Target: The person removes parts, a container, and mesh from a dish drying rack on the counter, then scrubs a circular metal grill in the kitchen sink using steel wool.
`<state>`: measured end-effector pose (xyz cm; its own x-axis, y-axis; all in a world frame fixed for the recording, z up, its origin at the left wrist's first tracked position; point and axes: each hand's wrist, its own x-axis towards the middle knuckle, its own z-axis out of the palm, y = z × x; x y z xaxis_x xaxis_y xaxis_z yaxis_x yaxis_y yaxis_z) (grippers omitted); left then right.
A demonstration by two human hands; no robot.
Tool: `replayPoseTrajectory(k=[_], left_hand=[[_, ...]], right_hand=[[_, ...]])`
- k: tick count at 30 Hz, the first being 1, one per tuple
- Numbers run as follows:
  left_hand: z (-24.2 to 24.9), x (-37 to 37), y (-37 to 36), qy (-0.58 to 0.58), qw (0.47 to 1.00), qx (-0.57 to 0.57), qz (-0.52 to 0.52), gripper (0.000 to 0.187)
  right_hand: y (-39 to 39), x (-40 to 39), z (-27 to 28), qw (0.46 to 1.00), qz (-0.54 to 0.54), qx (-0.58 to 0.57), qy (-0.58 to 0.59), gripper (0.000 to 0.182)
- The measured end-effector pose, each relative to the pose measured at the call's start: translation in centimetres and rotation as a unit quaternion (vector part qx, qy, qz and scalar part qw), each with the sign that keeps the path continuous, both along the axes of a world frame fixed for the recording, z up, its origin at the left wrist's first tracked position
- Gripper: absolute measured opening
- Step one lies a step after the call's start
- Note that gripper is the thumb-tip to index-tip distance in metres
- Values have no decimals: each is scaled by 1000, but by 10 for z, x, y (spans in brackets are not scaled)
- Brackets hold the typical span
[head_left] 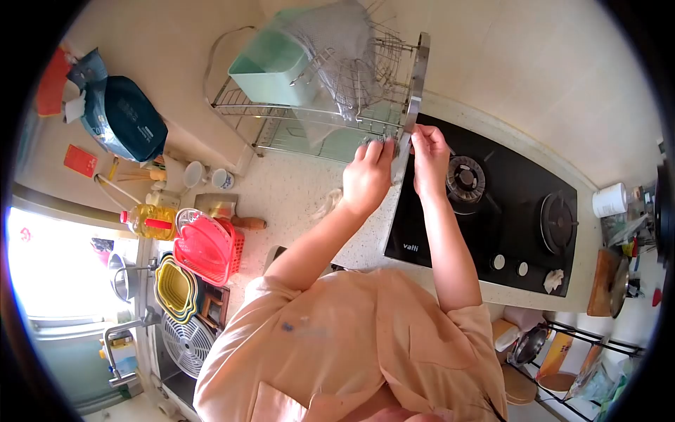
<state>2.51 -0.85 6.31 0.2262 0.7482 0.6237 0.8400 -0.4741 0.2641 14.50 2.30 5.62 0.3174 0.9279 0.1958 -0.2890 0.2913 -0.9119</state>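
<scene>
Count: one silver two-tier wire rack point(316, 111), its shiny flat end bar point(420, 77) at the fingertips. Left hand point(369, 176) curled, fingers together, over one grey wiry pad point(395, 146); right hand point(429, 158) pinched the bar. Beyond fingers sat one mint-green plastic bin point(271, 79), contents unclear.

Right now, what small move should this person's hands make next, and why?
Probably a short rub by the left hand along the flat, silver metal side bar of the silver wire rack, with the right hand steadying it. The left hand holds what looks like a grey, mesh-like scrubber close beside the bar, while the right is at the bar's near end.
</scene>
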Motion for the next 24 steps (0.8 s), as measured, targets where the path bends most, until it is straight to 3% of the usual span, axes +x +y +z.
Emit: replayPoseTrajectory(k=[4,5,6,7,8,12,15,16,20,23,24], left_hand=[[-94,-30,-8,-225,940,-247,-64,34],[-90,-27,-7,-433,831,-329,-118,33],[-78,-18,2,-619,668,-380,-163,32],[-62,-11,11,-762,463,-405,-201,31],[-42,-7,15,-758,441,-404,-261,28],[-47,-3,46,-736,383,-424,-363,25],[-44,-1,58,-710,461,-413,-336,21],[-27,6,51,-729,487,-394,-277,17],[1,32,29,-801,496,-318,-106,10],[5,23,30,-780,499,-364,-101,10],[-1,10,36,-746,509,-407,-142,12]], right_hand=[[1,1,0,999,25,15,27,11],[-4,1,-3,999,29,1,35,12],[-2,1,-4,999,24,-2,32,11],[-1,0,-2,999,18,-2,26,11],[-2,-1,-1,1000,12,-2,21,11],[-2,1,-5,1000,15,-4,25,10],[-1,1,-4,999,19,-3,30,10],[0,1,-5,999,21,-4,34,10],[-4,-5,-2,1000,-16,-1,18,10],[-4,-2,-4,1000,-2,-6,22,10],[-4,-1,-3,1000,3,-3,8,10]])
